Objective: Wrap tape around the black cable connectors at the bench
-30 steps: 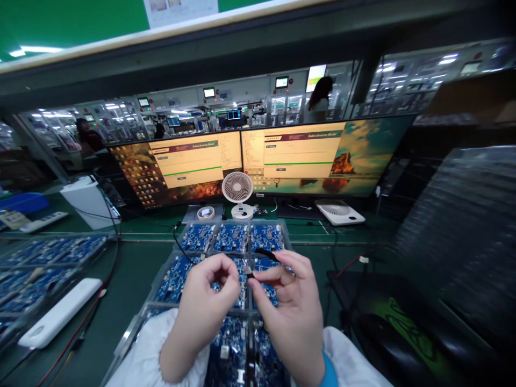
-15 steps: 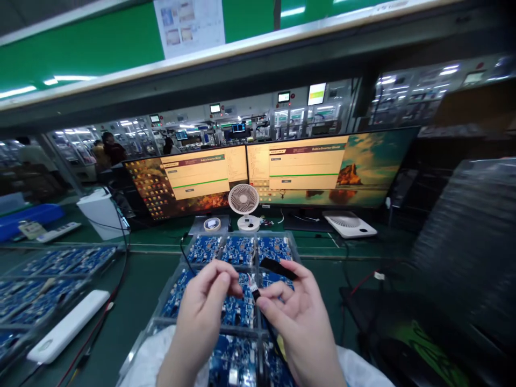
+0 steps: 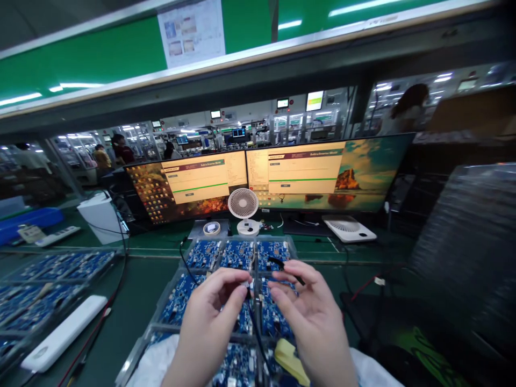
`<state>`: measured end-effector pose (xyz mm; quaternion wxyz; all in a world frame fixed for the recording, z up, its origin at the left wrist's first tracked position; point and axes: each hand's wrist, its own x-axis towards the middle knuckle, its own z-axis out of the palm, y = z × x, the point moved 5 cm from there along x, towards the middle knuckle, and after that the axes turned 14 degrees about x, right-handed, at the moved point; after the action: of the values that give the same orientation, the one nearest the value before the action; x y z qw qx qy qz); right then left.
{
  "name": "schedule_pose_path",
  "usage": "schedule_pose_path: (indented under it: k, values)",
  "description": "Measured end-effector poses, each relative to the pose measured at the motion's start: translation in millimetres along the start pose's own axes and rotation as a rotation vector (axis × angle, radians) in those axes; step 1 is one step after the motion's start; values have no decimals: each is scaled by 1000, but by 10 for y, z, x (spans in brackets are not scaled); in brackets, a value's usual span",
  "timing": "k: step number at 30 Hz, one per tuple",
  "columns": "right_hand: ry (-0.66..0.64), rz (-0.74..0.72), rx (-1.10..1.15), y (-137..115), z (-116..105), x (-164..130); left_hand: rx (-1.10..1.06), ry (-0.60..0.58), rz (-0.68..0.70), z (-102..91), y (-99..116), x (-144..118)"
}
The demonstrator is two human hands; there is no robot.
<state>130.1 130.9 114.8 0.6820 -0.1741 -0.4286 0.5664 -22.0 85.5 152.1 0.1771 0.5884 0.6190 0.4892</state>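
Both of my hands are raised over a clear tray of several blue circuit boards. My left hand pinches the small connector end of a thin black cable between thumb and forefinger. My right hand is just to its right, its fingers curled round a thin black piece that sticks up past the fingertips. The fingertips of the two hands almost touch. The cable drops down between my wrists. A yellow slip lies on the tray under my right wrist.
Two wide monitors stand behind the tray, with a small white desk fan and a flat white fan before them. Another tray of boards and a white bar lie left. A dark stack rises right. People work in the background.
The view has tilted up slightly. My hands have drawn a little apart and shifted on the cable; the black piece in my right hand now points up and left.
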Motion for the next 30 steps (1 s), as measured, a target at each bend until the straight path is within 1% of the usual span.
schedule_pose_path:
  k: [2,5,9,16,19,21,25,30]
  values:
    - [1,-46,-86,-62,-74,64,-1,-15,16,5,12,5]
    - [-9,-24,-136,-76,-140,111,-19,-35,24,21,30,-1]
    - [-31,28,-85,-41,-131,84,7,-36,41,28,60,-14]
    - [72,194,-2,36,-107,1,45,-43,75,37,72,-31]
    - [84,245,29,63,-96,-11,56,-64,103,56,80,-38]
    - [91,245,43,58,-95,-3,56,-80,106,70,83,-36]
    - [145,202,58,4,-113,40,41,-92,70,78,70,-32]
    - [177,181,79,-33,-115,69,27,-100,46,60,13,-48]
